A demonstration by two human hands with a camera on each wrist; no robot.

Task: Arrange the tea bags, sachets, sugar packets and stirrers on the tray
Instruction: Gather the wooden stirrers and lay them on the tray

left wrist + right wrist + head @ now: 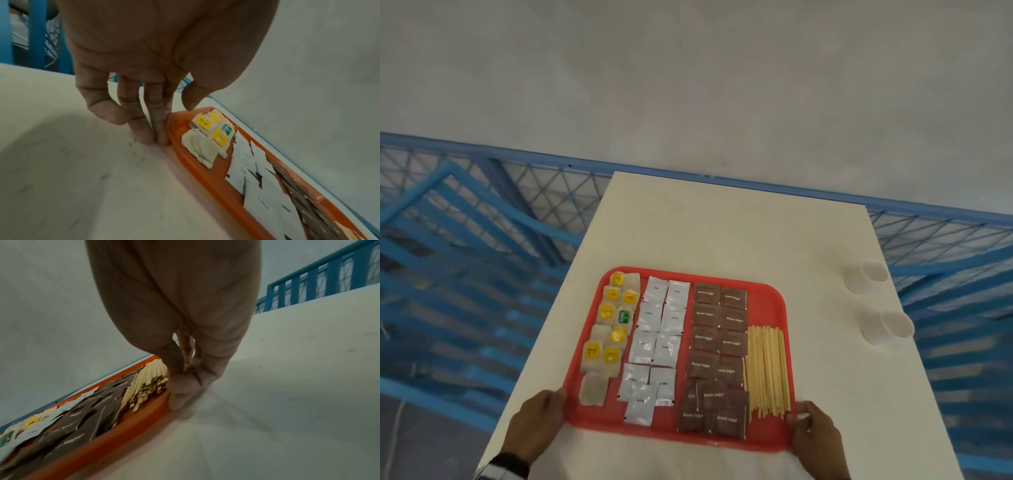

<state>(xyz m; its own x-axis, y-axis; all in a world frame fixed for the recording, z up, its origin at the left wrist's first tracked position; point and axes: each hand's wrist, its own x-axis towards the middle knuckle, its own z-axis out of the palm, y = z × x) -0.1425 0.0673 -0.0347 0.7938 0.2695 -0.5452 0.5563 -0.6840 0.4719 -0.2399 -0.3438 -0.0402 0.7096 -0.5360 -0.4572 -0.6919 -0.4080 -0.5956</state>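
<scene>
Nearest the person, the left hand (539,423) sets straight fingers (158,129) against the near-left corner of the red tray (726,442), thumb above the rim, gripping nothing. The right hand (816,442) curls its fingers (185,391) against the near-right corner, thumb over the rim by the stirrer ends. The tray lies flat on the white table (722,222), its near edge close to the table's near edge and its left rim close to the table's left edge. On it, from left to right: tea bags (607,337) with yellow tags and one green tag, the printing too blurred to read; white sachets (657,342) whose small print seems to read "Coffee"; brown sugar packets (717,356) marked "Brown Sugar", the nearest ones overlapping; and wooden stirrers (768,371) lying side by side along the right rim. To the right of the tray, well apart from it, two white cups (878,303) lie on their sides near the table's right edge. Beyond the tray the tabletop is bare up to its far edge, where a blue railing (482,192) runs.
</scene>
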